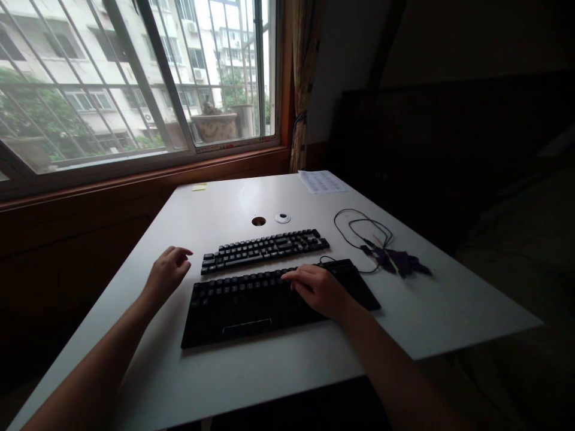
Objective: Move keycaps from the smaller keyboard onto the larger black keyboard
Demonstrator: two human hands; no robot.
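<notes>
On the near keyboard [274,302], the right hand [320,288] lies palm down, its grip loose and holding nothing, fingers spread over the keys. Left of both keyboards the left hand [167,272] hovers, fingers half curled and empty, beside the far keyboard [265,248]. Both boards sit on the white table [215,377], a coiled cable [362,230] to the right.

Keyboards, black: two. The near keyboard [269,302] lies under the right hand [320,288]; the far keyboard [265,249] lies just beyond, nearest the left hand [167,272].
Hands: two.
Cable, coiled [362,233]: one, right of the right hand.
Paper sheet [323,181]: one.
Yellow note [199,187]: one.
Table holes [259,221]: two.
</notes>
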